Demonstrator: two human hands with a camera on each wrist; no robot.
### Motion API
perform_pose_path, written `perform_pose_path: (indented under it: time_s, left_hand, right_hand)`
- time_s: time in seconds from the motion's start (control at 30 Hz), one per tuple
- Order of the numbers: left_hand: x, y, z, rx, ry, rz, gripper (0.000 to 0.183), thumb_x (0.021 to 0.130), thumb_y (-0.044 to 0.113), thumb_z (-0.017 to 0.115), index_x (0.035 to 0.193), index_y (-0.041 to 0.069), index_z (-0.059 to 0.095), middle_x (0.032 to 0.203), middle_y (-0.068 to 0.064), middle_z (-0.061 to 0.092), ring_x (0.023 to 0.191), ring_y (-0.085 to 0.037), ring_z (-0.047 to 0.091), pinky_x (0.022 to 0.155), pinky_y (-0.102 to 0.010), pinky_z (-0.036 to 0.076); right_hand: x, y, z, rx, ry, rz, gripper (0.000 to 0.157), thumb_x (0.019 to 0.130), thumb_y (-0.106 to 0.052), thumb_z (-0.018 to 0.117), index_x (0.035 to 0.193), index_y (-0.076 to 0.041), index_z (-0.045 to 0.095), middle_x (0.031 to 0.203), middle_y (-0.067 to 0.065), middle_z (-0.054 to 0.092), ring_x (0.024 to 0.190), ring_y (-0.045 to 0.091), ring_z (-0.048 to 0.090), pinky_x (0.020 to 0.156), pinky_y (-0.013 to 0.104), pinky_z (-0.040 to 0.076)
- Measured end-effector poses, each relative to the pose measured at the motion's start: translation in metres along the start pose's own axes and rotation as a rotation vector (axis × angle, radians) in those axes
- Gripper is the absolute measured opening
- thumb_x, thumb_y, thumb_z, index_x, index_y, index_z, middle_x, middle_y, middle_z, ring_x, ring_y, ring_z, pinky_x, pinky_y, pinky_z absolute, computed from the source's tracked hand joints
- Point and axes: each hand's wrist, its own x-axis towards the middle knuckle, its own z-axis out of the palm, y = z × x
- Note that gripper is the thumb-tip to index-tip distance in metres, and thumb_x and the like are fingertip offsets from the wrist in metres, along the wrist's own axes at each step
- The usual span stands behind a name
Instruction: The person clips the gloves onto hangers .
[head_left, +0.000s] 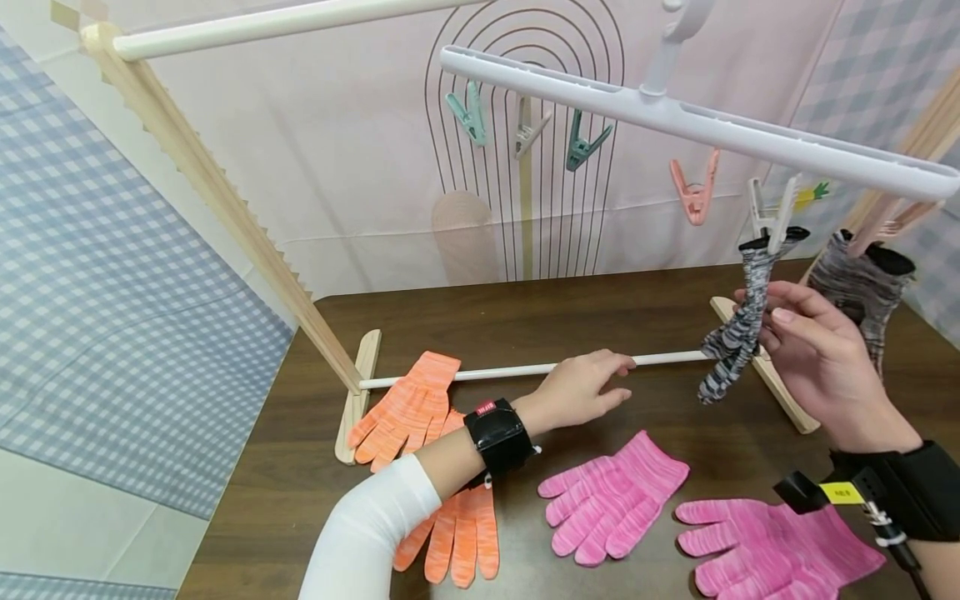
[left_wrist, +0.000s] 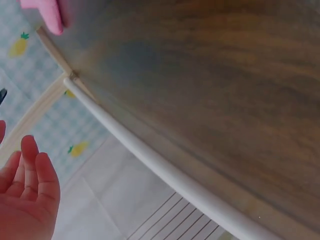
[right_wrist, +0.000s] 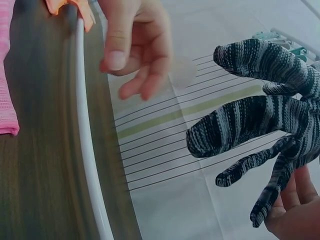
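- Dark wood-grain tabletop, spread across the head view from eight o'clock round to four.
- Wooden rack upright, slanting from ten o'clock down to eight, where it meets a round-ended foot.
- Matching right foot, between three and four o'clock.
- White top rod, from ten o'clock to twelve.
- White lower rod, running between the feet just below centre.
- Pale pinkish backdrop — at twelve o'clock it bears a nested-arch line print, and a beige rounded shape beside it.
- Blue-and-white gingham cloth at nine o'clock; more gingham at two — with a yellow pineapple motif nearer three.
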Motion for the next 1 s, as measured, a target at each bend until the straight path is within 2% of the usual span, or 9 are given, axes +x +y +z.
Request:
perform_pose_path:
  time_s: [0.17, 0.27, 0.4, 0.57, 0.7, 0.8, 0.93, 1.0]
  left_hand:
    - [0.004, 0.0, 0.006, 0.015, -0.073, -0.006, 0.034, 0.087, 0.03, 0.053, 0.118, 0.015, 0.052, 0.109, 0.005, 0.059, 0.093, -0.004, 0.057, 0.079, -0.014, 0.043]
    - [0.006, 0.001, 0.007, 0.029, -0.107, -0.02, 0.034, 0.087, 0.031, 0.053, 0.118, 0.016, 0.053, 0.109, 0.006, 0.058, 0.094, -0.002, 0.056, 0.08, -0.014, 0.042]
    - [0.01, 0.004, 0.009, 0.056, -0.161, -0.03, 0.034, 0.087, 0.033, 0.053, 0.117, 0.017, 0.055, 0.111, 0.007, 0.058, 0.095, -0.001, 0.055, 0.08, -0.015, 0.042]
    - [0.012, 0.006, 0.015, 0.086, -0.265, -0.033, 0.036, 0.086, 0.037, 0.053, 0.118, 0.019, 0.054, 0.112, 0.007, 0.057, 0.097, -0.001, 0.054, 0.077, -0.014, 0.043]
    - [0.013, 0.008, 0.021, 0.104, -0.336, -0.032, 0.038, 0.085, 0.04, 0.054, 0.118, 0.021, 0.055, 0.11, 0.009, 0.057, 0.099, -0.002, 0.054, 0.078, -0.015, 0.043]
    - [0.013, 0.01, 0.023, 0.111, -0.367, -0.032, 0.038, 0.084, 0.04, 0.055, 0.117, 0.021, 0.056, 0.109, 0.009, 0.057, 0.098, -0.002, 0.054, 0.077, -0.015, 0.043]
    - [0.014, 0.013, 0.024, 0.122, -0.4, -0.039, 0.036, 0.083, 0.04, 0.056, 0.114, 0.022, 0.057, 0.106, 0.009, 0.057, 0.094, -0.002, 0.054, 0.073, -0.016, 0.044]
    - [0.014, 0.014, 0.025, 0.129, -0.416, -0.041, 0.035, 0.083, 0.04, 0.057, 0.113, 0.023, 0.058, 0.105, 0.009, 0.057, 0.092, -0.002, 0.054, 0.072, -0.016, 0.044]
  right_hand:
    - [-0.001, 0.001, -0.005, 0.054, -0.023, -0.026, 0.038, 0.09, 0.013, 0.02, 0.117, 0.008, 0.046, 0.11, 0.016, 0.056, 0.096, 0.023, 0.055, 0.08, 0.028, 0.042]
    - [-0.001, 0.0, -0.007, 0.087, -0.041, -0.019, 0.039, 0.09, 0.013, 0.018, 0.117, 0.009, 0.045, 0.11, 0.017, 0.055, 0.1, 0.025, 0.054, 0.085, 0.03, 0.042]
    - [-0.002, 0.0, -0.009, 0.07, -0.068, 0.0, 0.04, 0.09, 0.013, 0.016, 0.12, 0.009, 0.043, 0.116, 0.02, 0.053, 0.109, 0.028, 0.051, 0.092, 0.032, 0.041]
    - [-0.003, -0.001, -0.008, -0.011, -0.075, -0.005, 0.04, 0.091, 0.012, 0.017, 0.122, 0.008, 0.041, 0.119, 0.019, 0.051, 0.11, 0.027, 0.05, 0.092, 0.03, 0.041]
    - [-0.004, 0.0, -0.008, 0.028, -0.099, -0.006, 0.041, 0.091, 0.013, 0.014, 0.122, 0.01, 0.041, 0.118, 0.02, 0.052, 0.109, 0.029, 0.051, 0.093, 0.032, 0.041]
    - [-0.003, 0.0, -0.009, 0.087, -0.12, -0.001, 0.042, 0.09, 0.013, 0.012, 0.122, 0.011, 0.04, 0.118, 0.022, 0.052, 0.109, 0.031, 0.051, 0.093, 0.034, 0.041]
    - [-0.002, 0.0, -0.009, 0.109, -0.121, -0.001, 0.042, 0.09, 0.013, 0.012, 0.121, 0.012, 0.041, 0.116, 0.023, 0.053, 0.107, 0.031, 0.052, 0.091, 0.034, 0.042]
    - [-0.002, 0.0, -0.008, 0.077, -0.106, -0.004, 0.042, 0.091, 0.013, 0.014, 0.12, 0.011, 0.043, 0.115, 0.021, 0.054, 0.105, 0.03, 0.053, 0.09, 0.033, 0.043]
